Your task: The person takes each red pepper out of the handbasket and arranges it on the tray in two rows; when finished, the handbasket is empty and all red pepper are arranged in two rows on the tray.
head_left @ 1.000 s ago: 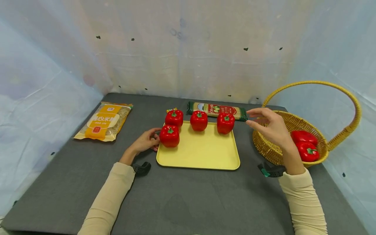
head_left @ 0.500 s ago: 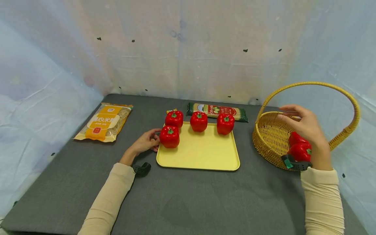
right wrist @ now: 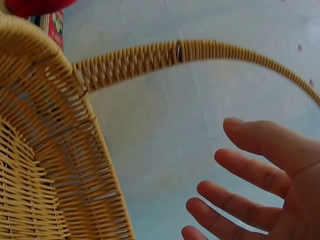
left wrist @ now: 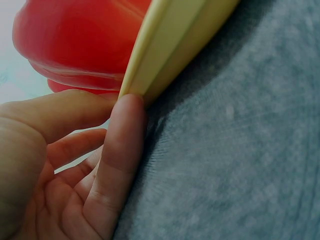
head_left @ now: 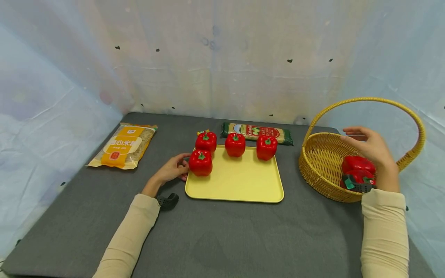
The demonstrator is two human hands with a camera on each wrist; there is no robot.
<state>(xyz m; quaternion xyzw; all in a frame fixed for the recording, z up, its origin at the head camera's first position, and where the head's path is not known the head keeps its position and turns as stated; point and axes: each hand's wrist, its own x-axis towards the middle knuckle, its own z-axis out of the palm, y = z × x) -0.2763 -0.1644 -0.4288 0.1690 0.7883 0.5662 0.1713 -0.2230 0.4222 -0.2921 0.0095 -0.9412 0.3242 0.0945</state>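
In the head view my left hand is at the left edge of a yellow tray. The left wrist view shows its thumb and forefinger pinching the tray's rim. Red bell peppers stand on the tray: one close to my left fingers, another behind it, one at the back middle and one at the back right. My right hand, fingers apart and holding nothing, hovers over a wicker basket. Two red peppers lie inside, partly hidden by the wrist strap.
Over the basket arches a tall handle. Behind the tray lie a long green and red packet and a small yellow packet. A yellow-labelled bag of grain lies at the left. Pale sheeting hangs around the grey table.
My right hand has moved right, from beside the basket's left rim to above its right side. My left hand, the tray and its peppers have stayed in place.
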